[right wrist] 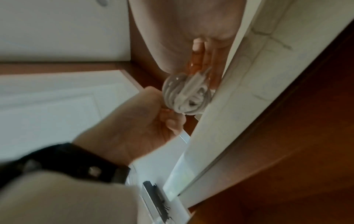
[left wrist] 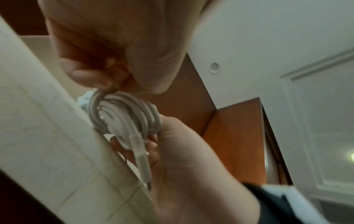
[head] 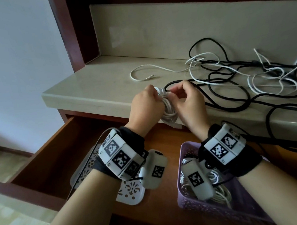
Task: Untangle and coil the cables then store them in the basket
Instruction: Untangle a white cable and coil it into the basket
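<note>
White coil sits between my 2 hands, just over the counter edge, above the open drawer. Left hand grips the loops so they can't spring apart; right hand pinches the top, prob tucking the end in. Purple basket waits below w/ coils already in. Black & white tangle lies to the right, not yet sorted.
</note>
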Demonstrator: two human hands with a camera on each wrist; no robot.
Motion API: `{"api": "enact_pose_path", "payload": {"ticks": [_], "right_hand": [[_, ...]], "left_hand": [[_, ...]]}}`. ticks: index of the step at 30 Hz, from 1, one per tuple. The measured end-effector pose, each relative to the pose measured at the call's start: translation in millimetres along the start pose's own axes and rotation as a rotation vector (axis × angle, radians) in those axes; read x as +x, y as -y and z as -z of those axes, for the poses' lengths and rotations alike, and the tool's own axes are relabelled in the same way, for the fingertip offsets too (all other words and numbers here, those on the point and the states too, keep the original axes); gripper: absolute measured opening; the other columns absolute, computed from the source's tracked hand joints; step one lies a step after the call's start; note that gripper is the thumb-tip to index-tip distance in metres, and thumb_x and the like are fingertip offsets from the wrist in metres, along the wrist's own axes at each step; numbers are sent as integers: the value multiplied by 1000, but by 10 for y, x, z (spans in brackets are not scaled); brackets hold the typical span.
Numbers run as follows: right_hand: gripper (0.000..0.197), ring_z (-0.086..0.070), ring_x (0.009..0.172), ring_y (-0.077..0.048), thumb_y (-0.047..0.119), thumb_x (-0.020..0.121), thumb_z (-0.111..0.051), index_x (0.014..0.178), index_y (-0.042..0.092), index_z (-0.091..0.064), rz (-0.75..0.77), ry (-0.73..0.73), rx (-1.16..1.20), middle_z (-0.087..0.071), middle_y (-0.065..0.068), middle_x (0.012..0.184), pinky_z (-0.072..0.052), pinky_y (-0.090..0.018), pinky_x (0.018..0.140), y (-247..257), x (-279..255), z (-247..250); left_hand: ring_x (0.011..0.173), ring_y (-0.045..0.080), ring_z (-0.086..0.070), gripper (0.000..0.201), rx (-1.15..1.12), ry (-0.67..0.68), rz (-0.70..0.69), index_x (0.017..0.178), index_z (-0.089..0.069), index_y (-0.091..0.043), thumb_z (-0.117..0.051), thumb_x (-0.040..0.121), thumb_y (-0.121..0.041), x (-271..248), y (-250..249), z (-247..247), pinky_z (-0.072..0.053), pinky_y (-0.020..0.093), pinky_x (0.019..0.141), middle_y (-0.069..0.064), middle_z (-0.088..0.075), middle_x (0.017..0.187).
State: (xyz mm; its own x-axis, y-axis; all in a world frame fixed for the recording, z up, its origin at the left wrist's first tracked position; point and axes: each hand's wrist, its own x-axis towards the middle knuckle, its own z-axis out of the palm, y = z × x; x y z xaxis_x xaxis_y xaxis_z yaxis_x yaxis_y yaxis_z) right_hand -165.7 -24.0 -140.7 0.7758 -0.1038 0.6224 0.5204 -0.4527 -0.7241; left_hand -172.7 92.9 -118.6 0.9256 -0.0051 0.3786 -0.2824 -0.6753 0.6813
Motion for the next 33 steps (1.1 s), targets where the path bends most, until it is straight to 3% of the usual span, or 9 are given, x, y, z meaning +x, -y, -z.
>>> {"api": "enact_pose_path", "payload": {"ticks": [4,7,10,17,20,24,27,30,33], "right_hand": [[7,-53,65,0,3,82,-66,80,4,-60,144,-10,-64,-56,7,72,-37,-3,62,-30,-34,-4],[5,-54,64,-12,3,81,-65,79,1,-61,239,1,-155,-58,1,75,-37,-7,60,-16,-27,-18],[7,-57,62,-19,4,81,-61,80,-2,-60,263,23,-177,-63,-9,73,-41,-15,56,-49,-48,-29],[7,-53,62,-11,1,82,-63,82,-4,-59,234,-52,-116,-57,-1,72,-36,2,56,-98,-66,-26],[8,-53,63,-11,1,82,-63,82,-5,-59,232,-69,-114,-62,-8,72,-36,2,57,-115,-64,-32],[9,-53,61,-12,3,81,-64,80,-3,-58,258,-85,-137,-63,-11,71,-34,2,58,-132,-38,-27],[11,-52,62,-13,5,80,-63,77,-3,-57,301,-79,-163,-61,-12,70,-36,-6,58,-134,-23,-17],[11,-45,62,-10,1,78,-63,73,-2,-54,371,-25,-227,-56,-12,69,-34,-17,55,-111,-15,7],[11,-41,61,-11,2,79,-61,73,0,-53,405,56,-291,-54,-12,70,-29,-18,56,-74,-1,22]], "left_hand": [[60,19,-45,28,-278,-46,149,65,-48,-20,-43,89,-6,42,39,-9,-37,29,52,-3,-49,62],[68,20,-45,22,-256,-111,161,73,-49,-15,-40,93,-9,36,25,-44,-30,28,57,-3,-49,65],[74,19,-43,14,-30,-192,73,83,-45,-16,-39,95,-14,-16,4,-86,-25,28,61,-2,-49,79],[74,20,-44,22,189,-246,-171,89,-55,-5,-39,98,-18,-8,56,-105,-22,28,52,7,-52,99],[95,33,-45,46,199,-132,-308,95,-56,4,-28,92,-33,18,110,-81,-37,34,73,19,-48,110],[99,37,-41,42,139,-52,-394,89,-56,6,-34,86,-30,73,209,-67,-30,35,92,26,-49,105],[88,25,-44,24,105,-86,-432,80,-57,1,-42,86,-17,94,191,-43,-37,33,79,18,-55,91],[65,31,-50,14,49,-127,-419,77,-54,0,-47,82,-11,96,170,-55,-36,33,57,15,-57,79],[62,37,-52,19,132,-184,-394,80,-56,1,-44,81,-13,75,160,-65,-25,30,58,17,-59,73]]}}
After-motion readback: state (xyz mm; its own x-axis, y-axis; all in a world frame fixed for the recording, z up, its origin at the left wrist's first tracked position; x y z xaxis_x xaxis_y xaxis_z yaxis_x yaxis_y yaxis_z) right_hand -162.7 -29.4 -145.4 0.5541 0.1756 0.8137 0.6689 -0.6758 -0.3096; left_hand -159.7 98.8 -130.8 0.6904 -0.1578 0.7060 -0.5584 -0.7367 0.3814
